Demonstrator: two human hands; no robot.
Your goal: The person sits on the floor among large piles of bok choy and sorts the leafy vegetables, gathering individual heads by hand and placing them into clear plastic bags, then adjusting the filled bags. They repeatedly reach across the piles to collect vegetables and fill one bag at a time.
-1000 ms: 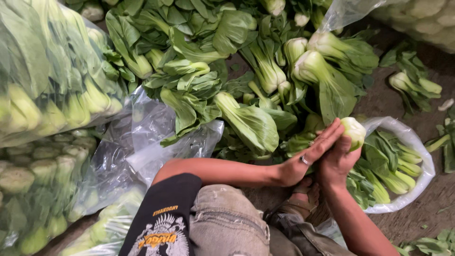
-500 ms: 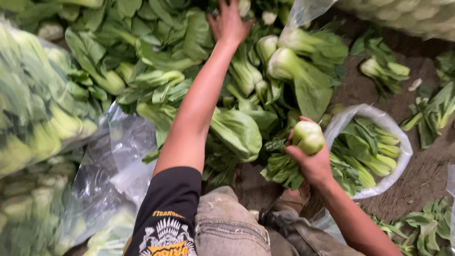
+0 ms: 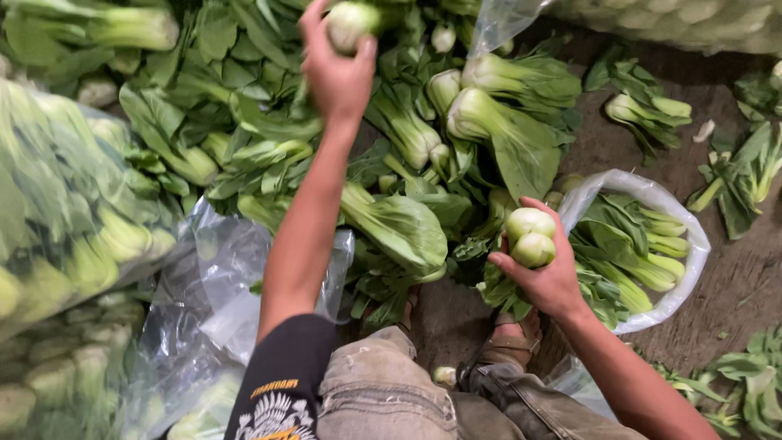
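Our left hand reached up into the heap of greens, fingers curled around a pale bok choy at the top of the pile. Our right hand gripped two bok choy stems, fingers wrapped under them, just beside an open plastic bag already lined with greens. Filled bags lay at left, loose heads on the dirt floor.
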